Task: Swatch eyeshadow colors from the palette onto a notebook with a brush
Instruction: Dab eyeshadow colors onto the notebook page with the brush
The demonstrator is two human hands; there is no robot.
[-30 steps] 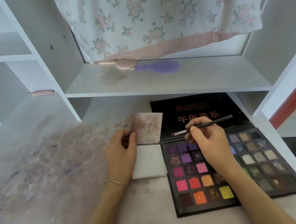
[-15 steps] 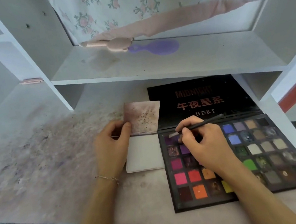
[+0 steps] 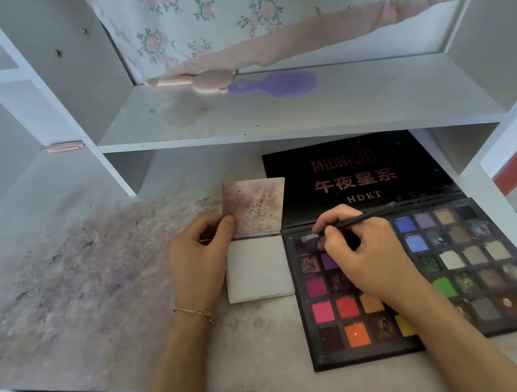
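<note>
A black eyeshadow palette (image 3: 477, 269) lies open on the desk at the right, its lid flat behind it. A small notebook (image 3: 257, 271) lies open just left of the palette, with a stained purple-brown upper page and a blank white lower page. My left hand (image 3: 199, 259) pinches the left edge of the upper page. My right hand (image 3: 366, 254) holds a thin black brush (image 3: 352, 221) over the palette's top-left corner. The pale bristle tip sits on a dark purple pan there. My hand hides several middle pans.
The desk surface (image 3: 77, 302) left of the notebook is smeared with purple powder. A white shelf (image 3: 273, 121) overhangs the palette lid, carrying a purple hairbrush (image 3: 282, 84) and a pink object (image 3: 202, 81). Floral cloth (image 3: 258, 8) hangs above. A white upright (image 3: 515, 155) bounds the right side.
My right hand has lowered the brush from above the lid's edge down onto the top-left purple pan. My left hand has kept its pinch on the notebook page. The camera tilted down.
</note>
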